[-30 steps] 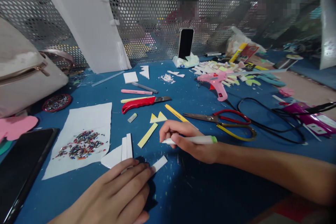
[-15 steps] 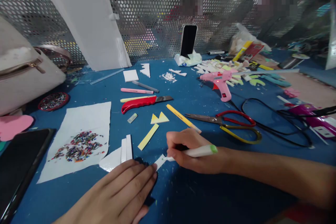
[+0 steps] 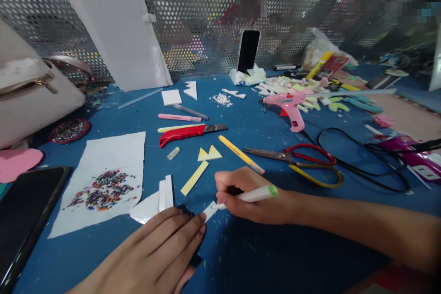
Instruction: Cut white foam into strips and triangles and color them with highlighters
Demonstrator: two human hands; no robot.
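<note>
My right hand (image 3: 244, 195) is closed around a white marker with a green end (image 3: 258, 193). Its tip touches the upper end of a small white strip (image 3: 211, 212), where a little green colour shows. The index fingertip of my left hand (image 3: 158, 248) pins the strip's lower end; the fingers are stretched side by side, and the thumb is partly hidden below. Just beyond that hand lie two white strips (image 3: 166, 194) on a white curved piece (image 3: 144, 208). A pale yellow strip (image 3: 195, 178) and a yellow zigzag piece (image 3: 210, 153) are a little farther off.
A red-handled knife (image 3: 186, 135), a yellow marker (image 3: 239, 152) and scissors (image 3: 292, 156) lie ahead. The pink glue gun (image 3: 289, 105) stands near a pile of foam scraps (image 3: 292, 86). At left are a paper with colourful bits (image 3: 117, 151), a dark phone (image 3: 27, 220) and a bag (image 3: 31, 96).
My right hand and the marker have shifted slightly left along the strip, and the green mark looks a little larger. My left hand has stayed nearly in place.
</note>
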